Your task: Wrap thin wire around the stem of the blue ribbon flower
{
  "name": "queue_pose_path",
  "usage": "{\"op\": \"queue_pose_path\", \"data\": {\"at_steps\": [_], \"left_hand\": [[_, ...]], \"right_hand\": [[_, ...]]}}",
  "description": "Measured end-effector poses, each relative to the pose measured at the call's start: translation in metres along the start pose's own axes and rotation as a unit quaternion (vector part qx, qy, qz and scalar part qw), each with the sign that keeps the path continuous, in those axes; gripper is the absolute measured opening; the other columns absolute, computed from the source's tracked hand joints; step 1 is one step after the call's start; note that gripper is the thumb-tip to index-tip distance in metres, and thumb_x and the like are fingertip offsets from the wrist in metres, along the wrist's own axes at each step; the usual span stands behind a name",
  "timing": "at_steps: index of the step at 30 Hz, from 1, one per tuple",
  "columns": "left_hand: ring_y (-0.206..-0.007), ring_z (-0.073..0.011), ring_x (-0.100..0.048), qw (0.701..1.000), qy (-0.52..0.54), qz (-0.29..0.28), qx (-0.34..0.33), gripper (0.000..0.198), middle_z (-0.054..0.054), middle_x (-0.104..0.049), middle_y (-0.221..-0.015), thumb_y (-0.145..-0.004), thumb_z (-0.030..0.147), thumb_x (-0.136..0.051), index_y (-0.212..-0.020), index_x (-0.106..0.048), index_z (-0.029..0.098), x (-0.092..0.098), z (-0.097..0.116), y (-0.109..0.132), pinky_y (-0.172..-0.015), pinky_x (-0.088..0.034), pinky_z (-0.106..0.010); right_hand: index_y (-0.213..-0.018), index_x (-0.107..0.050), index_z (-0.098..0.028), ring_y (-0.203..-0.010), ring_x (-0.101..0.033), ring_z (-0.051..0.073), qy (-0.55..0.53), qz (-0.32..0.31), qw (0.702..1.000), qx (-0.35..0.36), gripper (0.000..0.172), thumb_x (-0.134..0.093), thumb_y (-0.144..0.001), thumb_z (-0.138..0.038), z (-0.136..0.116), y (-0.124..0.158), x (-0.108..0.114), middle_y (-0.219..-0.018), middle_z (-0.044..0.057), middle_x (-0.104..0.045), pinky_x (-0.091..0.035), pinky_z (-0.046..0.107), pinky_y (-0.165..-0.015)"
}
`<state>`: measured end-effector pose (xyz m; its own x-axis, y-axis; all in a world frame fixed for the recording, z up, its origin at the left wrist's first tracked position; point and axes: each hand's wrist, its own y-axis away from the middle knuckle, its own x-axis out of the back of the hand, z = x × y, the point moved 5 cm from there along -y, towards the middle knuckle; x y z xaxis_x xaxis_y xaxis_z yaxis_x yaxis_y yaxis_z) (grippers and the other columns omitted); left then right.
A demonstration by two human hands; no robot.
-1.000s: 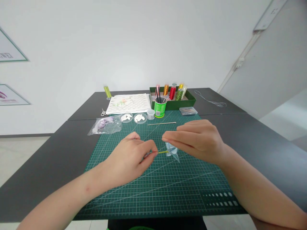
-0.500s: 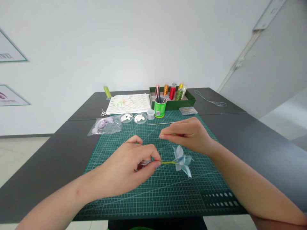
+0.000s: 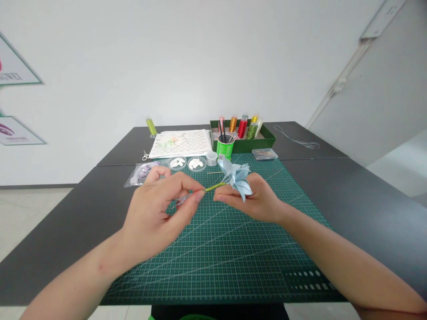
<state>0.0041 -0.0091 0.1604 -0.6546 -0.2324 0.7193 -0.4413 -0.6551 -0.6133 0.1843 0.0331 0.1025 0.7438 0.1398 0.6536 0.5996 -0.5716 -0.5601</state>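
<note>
A pale blue flower (image 3: 236, 177) with pointed petals is raised above the cutting mat (image 3: 213, 266), its head toward the right. Its stem (image 3: 215, 186) is wrapped in yellow-green. My left hand (image 3: 163, 204) pinches that stem between thumb and forefinger, and thin bluish wire ends show behind the fingers. Just behind the flower is my right hand (image 3: 256, 200), its fingers closed together in a pinch. Whatever its fingertips hold, if anything, is too fine to make out. The petals cover part of this hand.
Behind the hands stand a green can (image 3: 225, 147) of tools and a green box (image 3: 263, 143) with thread spools. Two dishes (image 3: 196, 164) of white pieces, a small jar (image 3: 211, 158), paper sheets (image 3: 180, 144), scissors (image 3: 145, 155), a plastic bag (image 3: 135, 175) and a flat clear case (image 3: 264, 154) lie around.
My left hand has lifted the flower up and to the left, tilting its head upward. My right hand has shifted slightly down and is now behind the petals, still pinched.
</note>
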Motion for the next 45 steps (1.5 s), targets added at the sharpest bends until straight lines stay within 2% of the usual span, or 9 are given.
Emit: {"op": "queue_pose_path", "data": {"at_steps": [4, 9, 13, 17, 22, 30, 36, 40, 45], "left_hand": [[-0.055, -0.0136, -0.055, 0.997, -0.059, 0.041, -0.012, 0.012, 0.011, -0.061, -0.054, -0.099, 0.021, -0.054, -0.09, -0.061, 0.025, 0.002, 0.001, 0.0, -0.078, -0.044, -0.038], [-0.053, -0.0133, -0.053, 0.992, -0.103, 0.067, -0.004, 0.013, 0.01, -0.06, -0.054, -0.1, 0.023, -0.054, -0.091, -0.063, 0.026, 0.002, -0.003, 0.002, -0.079, -0.044, -0.038], [-0.054, -0.0132, -0.053, 0.99, -0.121, 0.072, -0.001, 0.012, 0.01, -0.061, -0.057, -0.1, 0.022, -0.055, -0.092, -0.064, 0.025, 0.0, -0.006, 0.002, -0.081, -0.042, -0.038], [-0.054, -0.0131, -0.052, 0.989, -0.137, 0.046, -0.023, 0.014, 0.008, -0.062, -0.059, -0.1, 0.022, -0.053, -0.091, -0.062, 0.024, -0.006, -0.007, 0.0, -0.08, -0.039, -0.037], [-0.052, -0.0119, -0.05, 0.992, -0.109, -0.043, -0.052, 0.015, 0.008, -0.063, -0.06, -0.101, 0.02, -0.049, -0.092, -0.061, 0.021, -0.024, -0.007, -0.001, -0.079, -0.035, -0.036], [-0.056, -0.011, -0.053, 0.983, -0.019, -0.155, -0.095, 0.018, 0.007, -0.06, -0.063, -0.103, 0.02, -0.045, -0.093, -0.06, 0.019, -0.049, 0.003, 0.008, -0.084, -0.032, -0.036], [-0.057, -0.0097, -0.054, 0.975, 0.039, -0.199, -0.092, 0.016, 0.008, -0.061, -0.065, -0.103, 0.017, -0.049, -0.092, -0.06, 0.019, -0.052, 0.01, 0.011, -0.087, -0.031, -0.035], [-0.057, -0.0094, -0.053, 0.972, 0.054, -0.207, -0.093, 0.017, 0.008, -0.064, -0.067, -0.103, 0.017, -0.048, -0.09, -0.059, 0.019, -0.049, 0.015, 0.013, -0.086, -0.031, -0.034], [-0.057, -0.009, -0.053, 0.974, 0.069, -0.196, -0.085, 0.016, 0.009, -0.064, -0.068, -0.103, 0.017, -0.049, -0.091, -0.059, 0.02, -0.047, 0.016, 0.015, -0.085, -0.031, -0.034]], "right_hand": [[-0.081, -0.073, -0.012, -0.05, -0.042, 0.004, -0.021, 0.011, 0.999, 0.042, 0.03, -0.059, -0.101, -0.029, -0.013, -0.002, 0.003, -0.059, -0.003, -0.06, -0.035, 0.017, -0.05], [-0.093, -0.073, -0.012, -0.054, -0.055, 0.005, 0.012, 0.017, 0.994, 0.108, 0.019, -0.059, -0.101, -0.021, -0.033, -0.001, 0.007, -0.064, -0.001, -0.068, -0.04, 0.016, -0.054], [-0.092, -0.071, -0.012, -0.046, -0.047, 0.007, 0.115, 0.033, 0.98, 0.162, 0.02, -0.056, -0.102, -0.02, -0.051, 0.005, 0.012, -0.057, -0.003, -0.063, -0.031, 0.024, -0.047], [-0.088, -0.068, -0.014, -0.045, -0.05, 0.007, 0.175, 0.05, 0.967, 0.175, 0.017, -0.057, -0.101, -0.017, -0.065, 0.009, 0.02, -0.06, -0.002, -0.066, -0.034, 0.026, -0.047], [-0.093, -0.067, -0.015, -0.052, -0.059, 0.008, 0.21, 0.068, 0.963, 0.154, 0.009, -0.061, -0.099, -0.017, -0.072, 0.01, 0.033, -0.066, -0.001, -0.07, -0.042, 0.025, -0.05], [-0.097, -0.068, -0.02, -0.056, -0.059, 0.007, 0.237, 0.075, 0.959, 0.136, 0.009, -0.061, -0.1, -0.021, -0.061, 0.01, 0.045, -0.066, -0.003, -0.067, -0.046, 0.022, -0.056], [-0.091, -0.071, -0.018, -0.054, -0.058, 0.005, 0.184, 0.061, 0.974, 0.114, 0.014, -0.061, -0.1, -0.022, -0.041, 0.002, 0.045, -0.065, -0.003, -0.068, -0.044, 0.017, -0.054], [-0.087, -0.075, -0.016, -0.049, -0.055, 0.005, 0.142, 0.061, 0.985, 0.075, 0.02, -0.062, -0.099, -0.026, -0.028, -0.002, 0.046, -0.064, -0.001, -0.07, -0.041, 0.016, -0.05], [-0.081, -0.076, -0.014, -0.045, -0.038, 0.003, 0.074, 0.06, 0.995, 0.022, 0.022, -0.067, -0.095, -0.028, -0.012, -0.004, 0.044, -0.054, -0.004, -0.06, -0.029, 0.017, -0.044]]}}
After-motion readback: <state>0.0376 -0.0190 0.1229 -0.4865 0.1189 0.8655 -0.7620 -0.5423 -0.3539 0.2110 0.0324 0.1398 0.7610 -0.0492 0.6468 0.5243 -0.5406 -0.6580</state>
